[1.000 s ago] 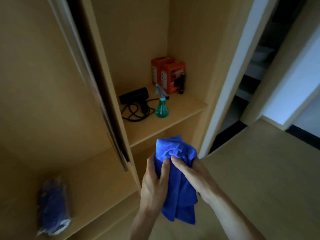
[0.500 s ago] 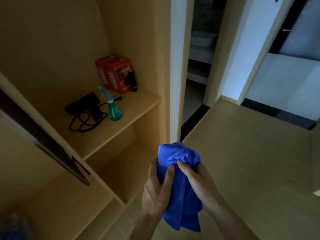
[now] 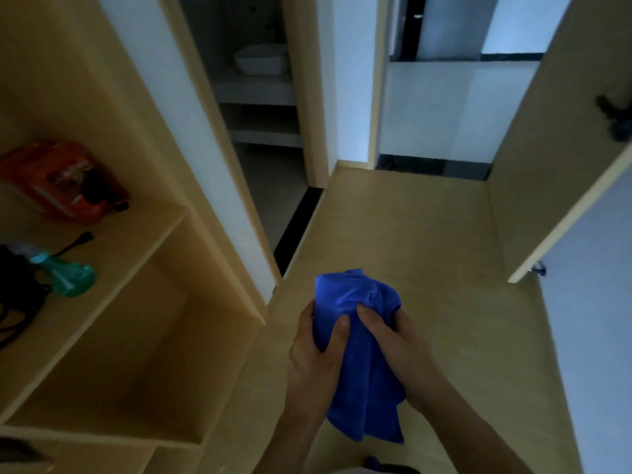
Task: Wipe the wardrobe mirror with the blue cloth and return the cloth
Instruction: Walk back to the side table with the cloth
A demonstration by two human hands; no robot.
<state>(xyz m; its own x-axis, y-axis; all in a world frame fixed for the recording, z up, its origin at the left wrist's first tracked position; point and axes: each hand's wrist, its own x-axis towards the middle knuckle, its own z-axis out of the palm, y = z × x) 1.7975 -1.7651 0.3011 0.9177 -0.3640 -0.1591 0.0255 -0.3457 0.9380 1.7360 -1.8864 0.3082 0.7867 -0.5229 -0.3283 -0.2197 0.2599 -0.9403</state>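
Note:
A bunched blue cloth (image 3: pixel 355 302) hangs between both my hands in front of me, low in the middle of the view. My left hand (image 3: pixel 316 350) grips its left side with the thumb across the front. My right hand (image 3: pixel 400 350) grips the right side, thumb pressed into the folds. The cloth's loose end (image 3: pixel 369 415) dangles below my wrists. No mirror surface shows in this view.
The open wooden wardrobe (image 3: pixel 212 268) stands at the left; its shelf holds an orange box (image 3: pixel 58 179), a green spray bottle (image 3: pixel 68 275) and a black corded device (image 3: pixel 13 289). A doorway (image 3: pixel 263 131) lies ahead and a wooden door (image 3: pixel 547 159) stands at the right.
The view has swung to the right, so the wardrobe slid toward the left edge and the door at the right came into sight. Both hands keep the same hold on the cloth.

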